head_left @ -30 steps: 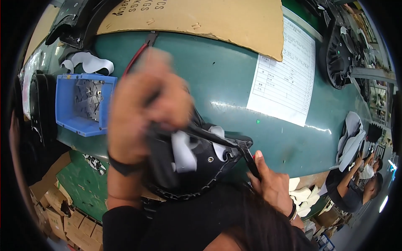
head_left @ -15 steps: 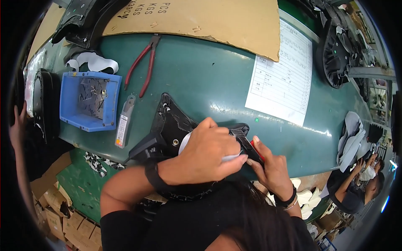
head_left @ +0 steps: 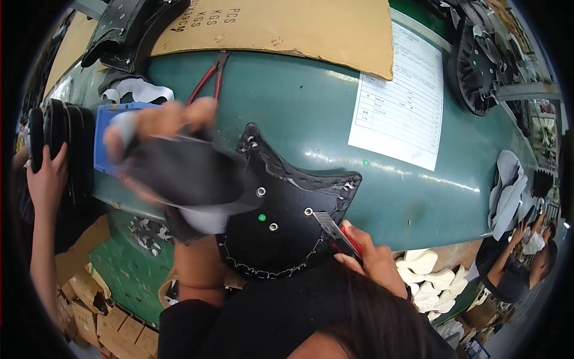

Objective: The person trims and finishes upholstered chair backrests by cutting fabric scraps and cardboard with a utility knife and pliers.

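L hand, ctr-left of frame: motion-blurred, fingers apparently clamped on dark pc. w/ white strip. R hand, lower right of ctr: wrapped round red-and-blk cutter, blade over blk panel at ctr, near 1 of 3 eyelets. Pliers: upper left.

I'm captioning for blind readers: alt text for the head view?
A person's right hand holds a red-handled cutter over a black panel on a green table. The blurred left hand holds dark and white material, partly hiding a blue bin.
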The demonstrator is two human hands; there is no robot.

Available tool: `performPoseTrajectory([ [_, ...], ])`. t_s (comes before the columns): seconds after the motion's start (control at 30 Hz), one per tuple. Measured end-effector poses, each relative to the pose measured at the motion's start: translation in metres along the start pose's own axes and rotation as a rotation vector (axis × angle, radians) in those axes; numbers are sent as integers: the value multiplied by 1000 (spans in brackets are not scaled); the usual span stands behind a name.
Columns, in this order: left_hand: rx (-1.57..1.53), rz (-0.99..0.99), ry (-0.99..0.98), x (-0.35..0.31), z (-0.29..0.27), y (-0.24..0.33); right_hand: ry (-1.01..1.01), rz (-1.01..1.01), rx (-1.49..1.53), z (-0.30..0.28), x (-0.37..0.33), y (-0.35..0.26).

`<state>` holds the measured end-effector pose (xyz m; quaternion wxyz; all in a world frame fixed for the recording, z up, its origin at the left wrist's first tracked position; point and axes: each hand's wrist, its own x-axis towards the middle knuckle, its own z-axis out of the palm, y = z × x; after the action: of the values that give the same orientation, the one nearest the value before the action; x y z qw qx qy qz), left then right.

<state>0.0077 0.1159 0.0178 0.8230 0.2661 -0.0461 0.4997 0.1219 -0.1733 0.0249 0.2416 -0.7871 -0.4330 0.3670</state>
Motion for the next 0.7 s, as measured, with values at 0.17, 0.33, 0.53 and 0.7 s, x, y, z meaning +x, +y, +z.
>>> performPoseTrajectory([
  [0.17, 299, -244, -1162, -25, -3, 58, 259, -157, 96, 0, 5, 31],
  [0.33, 1979, -658, -242, -79, 20, 129, 112, 259, 707, -9, 26, 18],
  [0.53, 1403, -1107, -11, -45, -5, 17, 135, 19, 641, -41, 55, 12],
  [0.7, 534, -438, 558, 36, -5, 16, 241, -174, 485, -121, 130, -22],
])
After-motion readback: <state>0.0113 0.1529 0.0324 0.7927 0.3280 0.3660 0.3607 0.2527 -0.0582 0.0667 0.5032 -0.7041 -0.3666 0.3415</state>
